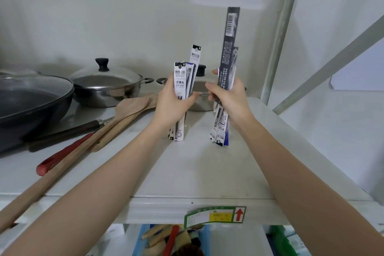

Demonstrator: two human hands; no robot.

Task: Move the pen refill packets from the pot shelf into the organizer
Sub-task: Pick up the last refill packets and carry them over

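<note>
A pale metal pot shelf (207,172) fills the view, seen from above. On its left side one dark wok (31,102) is set, with one lidded steel pot (108,87) behind it; a second steel pot (199,97) is largely hidden behind the hands. Two long wooden spatulas (116,122) and one red-handled utensil (62,156) are laid diagonally beside the wok. Two bare forearms are stretched over the shelf. The left hand (172,104) is curled around an upright bundle of white pen refill packets (182,81), at least three. The right hand (228,95) is closed around a second upright bundle of dark packets (228,52); their number cannot be told. One green and yellow label (214,215) is stuck to the shelf's front edge.
</note>
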